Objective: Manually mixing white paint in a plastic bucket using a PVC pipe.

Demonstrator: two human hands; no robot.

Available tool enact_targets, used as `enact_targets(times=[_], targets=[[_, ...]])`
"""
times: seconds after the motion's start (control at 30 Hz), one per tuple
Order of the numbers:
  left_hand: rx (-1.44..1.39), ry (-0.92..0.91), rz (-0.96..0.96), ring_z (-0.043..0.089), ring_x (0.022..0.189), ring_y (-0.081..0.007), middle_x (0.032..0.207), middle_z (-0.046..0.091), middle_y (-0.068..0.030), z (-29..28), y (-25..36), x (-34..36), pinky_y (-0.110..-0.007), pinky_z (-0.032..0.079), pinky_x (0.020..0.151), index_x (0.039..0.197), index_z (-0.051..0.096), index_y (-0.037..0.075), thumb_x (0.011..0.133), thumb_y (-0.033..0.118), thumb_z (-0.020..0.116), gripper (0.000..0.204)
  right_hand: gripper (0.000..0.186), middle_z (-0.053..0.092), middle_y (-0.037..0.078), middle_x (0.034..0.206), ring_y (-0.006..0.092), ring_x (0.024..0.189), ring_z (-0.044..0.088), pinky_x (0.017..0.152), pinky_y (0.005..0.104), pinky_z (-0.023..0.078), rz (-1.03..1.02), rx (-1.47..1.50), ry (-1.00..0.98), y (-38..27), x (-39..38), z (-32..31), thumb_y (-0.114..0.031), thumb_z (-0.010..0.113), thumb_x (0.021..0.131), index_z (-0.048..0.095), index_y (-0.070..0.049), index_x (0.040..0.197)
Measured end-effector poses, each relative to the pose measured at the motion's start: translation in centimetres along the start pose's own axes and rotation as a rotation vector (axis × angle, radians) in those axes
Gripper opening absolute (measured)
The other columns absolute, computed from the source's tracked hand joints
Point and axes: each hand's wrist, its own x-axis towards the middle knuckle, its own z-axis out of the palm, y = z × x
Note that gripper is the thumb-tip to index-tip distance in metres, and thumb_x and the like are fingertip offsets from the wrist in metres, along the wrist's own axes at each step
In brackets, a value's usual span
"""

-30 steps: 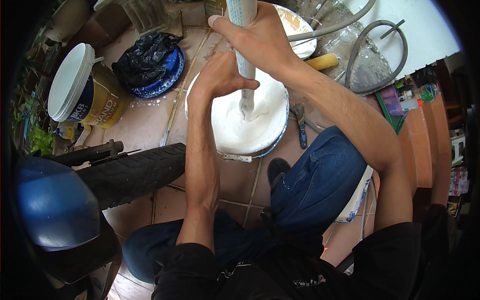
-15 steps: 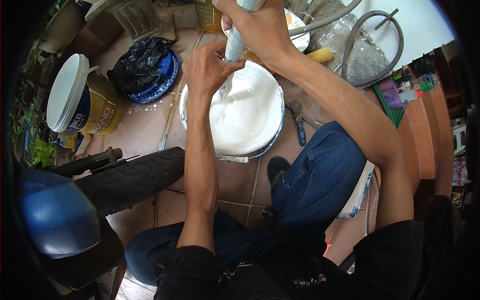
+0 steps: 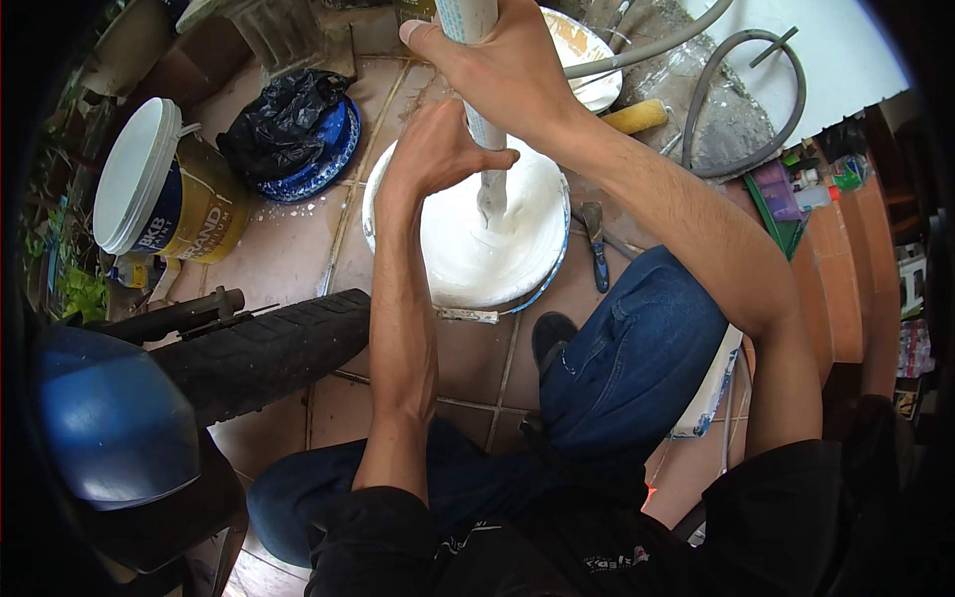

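Both my hands grip a white pipe (image 3: 468, 16) that stands steeply in a bucket (image 3: 565, 244) of thick white paint (image 3: 487, 267). My right hand (image 3: 512, 75) is closed round the upper part. Below it, my left hand (image 3: 438, 149) curls round the pipe with its thumb stretched across the near side. Paint smears the pipe's lower end, and its tip is sunk out of sight in the paint.
To the left are a lidded paint bucket (image 3: 199, 204), a black plastic bag (image 3: 271, 129) on a blue lid (image 3: 343, 149), and a motorcycle tyre (image 3: 274, 348). Right of the bucket lie a scraper (image 3: 597, 249), a yellow paint roller (image 3: 637, 116) and a grey hose (image 3: 696, 85).
The pipe's lower end has swung to the right and nearer through the paint, and the pipe leans the other way. My left hand has shifted right with it; my right hand has come slightly nearer.
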Motion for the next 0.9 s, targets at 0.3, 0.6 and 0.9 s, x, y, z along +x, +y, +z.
enact_targets(times=[0.3, 0.6, 0.9], targets=[[-0.035, -0.206, -0.434, 0.07, 0.064, -0.02, 0.073, 0.074, -0.0157, -2.4, -0.1, -0.8, -0.035, 0.054, 0.066, 0.09, 0.078, -0.003, 0.066, 0.028, 0.087, 0.041, 0.027, 0.064, 0.006, 0.064, 0.0137, 0.058, 0.063, 0.062, 0.0309, 0.054, 0.373, 0.387, -0.129, 1.4, -0.6, 0.2, -0.024, 0.073, 0.088, 0.066, -0.003, 0.073], [-0.382, 0.192, -0.389, 0.06, 0.063, -0.0117, 0.07, 0.07, -0.0087, 4.0, 1.1, 1.0, -0.033, 0.049, 0.061, 0.096, 0.076, -0.004, 0.078, 0.025, 0.083, 0.035, 0.024, 0.063, 0.012, 0.06, 0.0183, 0.055, 0.064, 0.054, 0.0374, 0.049, 0.216, 0.117, 0.15, -1.3, 0.4, -2.6, -0.015, 0.067, 0.087, 0.065, 0.006, 0.073], [-0.586, -0.166, -0.365, 0.068, 0.079, -0.0179, 0.088, 0.072, -0.0095, 2.0, 2.9, -0.4, -0.036, 0.057, 0.073, 0.101, 0.069, -0.002, 0.082, 0.02, 0.082, 0.032, 0.029, 0.059, 0.01, 0.055, 0.0175, 0.052, 0.061, 0.052, 0.0326, 0.049, 0.23, -0.006, -0.063, 0.3, -0.5, -0.3, -0.023, 0.067, 0.079, 0.061, 0.001, 0.063]])
